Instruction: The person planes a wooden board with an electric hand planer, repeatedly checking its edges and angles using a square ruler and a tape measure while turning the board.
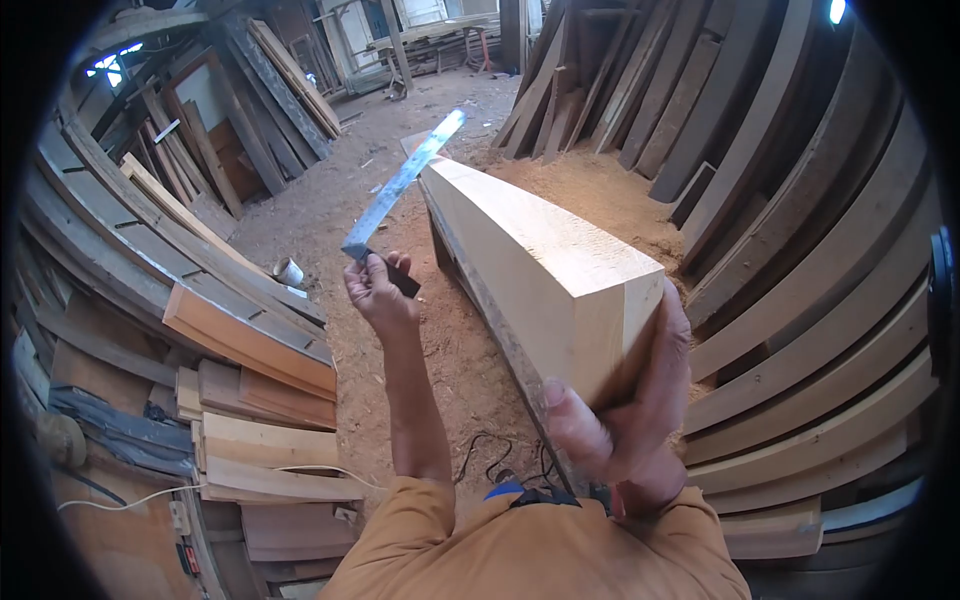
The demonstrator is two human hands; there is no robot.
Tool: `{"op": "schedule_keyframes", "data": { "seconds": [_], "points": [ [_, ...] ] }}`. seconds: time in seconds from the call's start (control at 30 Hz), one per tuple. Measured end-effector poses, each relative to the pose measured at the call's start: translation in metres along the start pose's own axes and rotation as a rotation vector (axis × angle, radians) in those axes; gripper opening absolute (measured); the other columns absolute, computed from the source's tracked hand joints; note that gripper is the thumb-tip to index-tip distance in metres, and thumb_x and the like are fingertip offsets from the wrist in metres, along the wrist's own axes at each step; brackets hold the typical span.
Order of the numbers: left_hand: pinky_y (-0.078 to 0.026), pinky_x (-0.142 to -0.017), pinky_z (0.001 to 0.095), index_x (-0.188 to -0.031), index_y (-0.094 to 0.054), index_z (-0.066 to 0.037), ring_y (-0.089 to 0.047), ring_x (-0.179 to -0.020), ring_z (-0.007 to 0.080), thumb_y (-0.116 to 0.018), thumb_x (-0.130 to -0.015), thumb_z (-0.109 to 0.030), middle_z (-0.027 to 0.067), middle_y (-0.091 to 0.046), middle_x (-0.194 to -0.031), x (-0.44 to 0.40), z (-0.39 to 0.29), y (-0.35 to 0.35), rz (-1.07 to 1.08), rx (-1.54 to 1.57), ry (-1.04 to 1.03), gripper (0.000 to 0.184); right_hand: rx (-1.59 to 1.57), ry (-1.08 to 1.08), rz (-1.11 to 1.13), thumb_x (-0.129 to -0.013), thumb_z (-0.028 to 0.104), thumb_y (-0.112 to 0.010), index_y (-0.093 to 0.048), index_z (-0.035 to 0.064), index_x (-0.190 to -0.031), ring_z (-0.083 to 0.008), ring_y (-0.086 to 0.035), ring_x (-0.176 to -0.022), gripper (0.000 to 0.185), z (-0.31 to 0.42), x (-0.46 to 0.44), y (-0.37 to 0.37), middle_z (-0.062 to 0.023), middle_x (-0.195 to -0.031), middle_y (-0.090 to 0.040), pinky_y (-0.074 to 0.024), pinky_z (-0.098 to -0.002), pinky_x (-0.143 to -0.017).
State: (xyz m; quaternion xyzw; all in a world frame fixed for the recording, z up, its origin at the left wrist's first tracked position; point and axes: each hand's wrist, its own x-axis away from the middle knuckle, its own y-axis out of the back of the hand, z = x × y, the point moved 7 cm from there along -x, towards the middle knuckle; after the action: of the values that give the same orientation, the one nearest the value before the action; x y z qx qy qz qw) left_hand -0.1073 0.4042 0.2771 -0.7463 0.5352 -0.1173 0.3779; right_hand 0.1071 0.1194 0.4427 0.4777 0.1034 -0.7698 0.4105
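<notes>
My left hand is closed on a try square, raised to the left of a thick pale timber beam. The square's long metal blade points up and away, and its dark stock shows below my fingers. The beam runs away from me, with its squared end nearest my body. My right hand grips that near end from below, thumb on the left and fingers along the right side. The thumb is slightly blurred, and part of the palm is hidden by shadow.
A narrow wooden support stands under the beam. Sawdust covers the floor beyond it. Boards lean along the right wall, and stacked planks lie at left. A white cup-like container and dark cables are on the floor.
</notes>
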Motion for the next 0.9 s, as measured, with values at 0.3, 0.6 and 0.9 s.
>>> {"op": "schedule_keyframes", "data": {
  "seconds": [0.3, 0.6, 0.9],
  "points": [
    [-0.047, -0.068, 0.0201, -0.104, -0.063, -0.007, -0.055, -0.076, 0.0043, -0.067, -0.099, -0.008, -0.0034, -0.06, -0.087, 0.026, -0.052, 0.024, 0.056, -0.126, -0.032, 0.007, 0.008, 0.04, 0.039, -0.08, 0.027, -0.076, -0.026, -0.0229, -0.146, -0.0348, -0.063, -0.113, 0.096, 0.013, 0.011, -0.01, -0.0325, -0.131, -0.054, -0.0517, -0.0402, -0.097],
    [-0.047, -0.077, 0.0201, -0.11, -0.063, -0.002, -0.059, -0.086, 0.0033, -0.072, -0.099, -0.016, 0.0005, -0.07, -0.096, 0.129, -0.103, -0.074, 0.547, -0.196, -0.043, 0.019, -0.131, 0.047, 0.123, -0.084, 0.019, -0.079, -0.017, -0.0231, -0.148, -0.051, -0.062, -0.12, 0.099, 0.022, 0.032, -0.029, -0.046, -0.138, -0.045, -0.0536, -0.0495, -0.099],
    [-0.049, -0.08, 0.0221, -0.108, -0.064, -0.002, -0.062, -0.088, 0.0056, -0.073, -0.098, -0.019, 0.0022, -0.071, -0.097, 0.13, -0.1, -0.081, 0.603, -0.227, -0.036, 0.022, -0.069, 0.077, 0.105, -0.083, 0.019, -0.079, -0.017, -0.0227, -0.148, -0.05, -0.063, -0.119, 0.099, 0.02, 0.031, -0.022, -0.0453, -0.138, -0.045, -0.0542, -0.049, -0.098]
  ]
}}
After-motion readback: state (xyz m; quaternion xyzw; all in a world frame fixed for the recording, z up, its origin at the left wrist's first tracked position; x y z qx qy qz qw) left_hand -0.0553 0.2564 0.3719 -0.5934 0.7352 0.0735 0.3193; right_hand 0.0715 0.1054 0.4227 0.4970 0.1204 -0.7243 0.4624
